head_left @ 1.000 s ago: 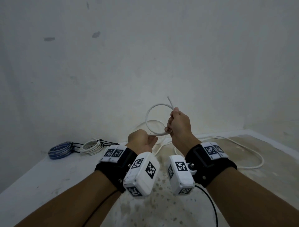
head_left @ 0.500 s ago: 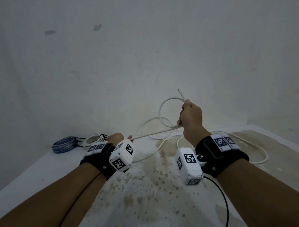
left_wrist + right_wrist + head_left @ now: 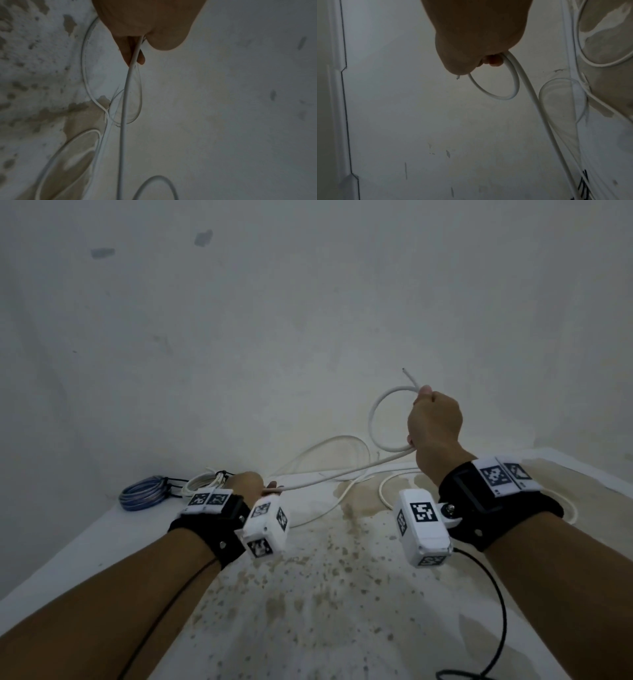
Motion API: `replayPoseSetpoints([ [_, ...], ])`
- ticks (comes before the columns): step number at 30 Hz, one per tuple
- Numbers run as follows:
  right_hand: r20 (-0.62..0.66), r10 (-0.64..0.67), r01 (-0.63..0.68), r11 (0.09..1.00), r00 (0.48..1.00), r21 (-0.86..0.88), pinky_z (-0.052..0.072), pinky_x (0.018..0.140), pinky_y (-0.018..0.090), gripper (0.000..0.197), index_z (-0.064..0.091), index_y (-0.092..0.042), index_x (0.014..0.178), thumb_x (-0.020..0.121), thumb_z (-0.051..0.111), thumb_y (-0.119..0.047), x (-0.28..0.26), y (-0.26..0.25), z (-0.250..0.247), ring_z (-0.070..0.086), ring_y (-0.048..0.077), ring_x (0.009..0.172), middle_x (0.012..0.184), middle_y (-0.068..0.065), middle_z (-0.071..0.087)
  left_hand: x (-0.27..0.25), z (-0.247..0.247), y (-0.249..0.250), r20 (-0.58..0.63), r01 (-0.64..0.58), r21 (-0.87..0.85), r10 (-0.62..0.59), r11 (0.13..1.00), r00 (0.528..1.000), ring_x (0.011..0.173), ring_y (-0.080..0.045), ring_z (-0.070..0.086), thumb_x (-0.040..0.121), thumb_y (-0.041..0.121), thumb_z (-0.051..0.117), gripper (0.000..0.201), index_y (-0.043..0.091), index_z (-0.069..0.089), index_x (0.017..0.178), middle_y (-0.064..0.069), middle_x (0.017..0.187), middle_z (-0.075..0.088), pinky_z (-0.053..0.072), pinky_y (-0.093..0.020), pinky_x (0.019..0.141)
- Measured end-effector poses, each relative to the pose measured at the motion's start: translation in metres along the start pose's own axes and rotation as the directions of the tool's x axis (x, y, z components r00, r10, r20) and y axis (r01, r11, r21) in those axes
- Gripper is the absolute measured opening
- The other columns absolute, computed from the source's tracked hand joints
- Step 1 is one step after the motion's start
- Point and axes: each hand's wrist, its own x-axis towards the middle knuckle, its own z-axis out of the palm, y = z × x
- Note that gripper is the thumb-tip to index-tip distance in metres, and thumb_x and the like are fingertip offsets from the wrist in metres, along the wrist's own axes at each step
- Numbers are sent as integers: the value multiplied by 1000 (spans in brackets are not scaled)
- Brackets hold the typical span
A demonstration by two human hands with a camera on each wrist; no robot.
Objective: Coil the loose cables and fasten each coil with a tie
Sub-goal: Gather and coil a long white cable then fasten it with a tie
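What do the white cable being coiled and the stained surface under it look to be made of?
White cable: likely a plastic-jacketed wire, smooth and slightly glossy. It holds a springy round loop in the right hand, and its cut tip shows a darker core. Surface: hard and painted or coated white, with a matte finish. Brown blotches look like stains or worn coating; which is unclear.

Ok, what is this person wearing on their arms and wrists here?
Bare forearms, no sleeves. Each wrist carries a black strap topped with white tags bearing black square markers, plus a white boxy camera unit with similar markers. Thin black cables run back along both arms.
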Motion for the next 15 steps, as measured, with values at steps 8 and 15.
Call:
replayPoseSetpoints([
  [8, 194, 3, 4, 999, 981, -33, 55, 83, 50, 41, 57, -11, 77, 103, 38, -35, 1, 16, 2, 58, 31, 77, 76, 10, 55, -3, 54, 56, 167, -343, 525, 301, 779, 939, 53, -17, 42, 105, 29, 38, 27, 12, 45, 85, -9, 74, 49, 38, -26, 48],
  [15, 131, 5, -25, 988, 991, 153, 42, 48, 31, 42, 52, -12, 71, 105, 39, -33, 39, -10, -13, 43, 22, 48, 63, 8, 47, 10, 102, 174, 395, -673, 718, 692, 178, 604, 105, -37, 62, 100, 24, 48, 34, -2, 68, 109, -25, 112, 67, 50, -36, 87],
])
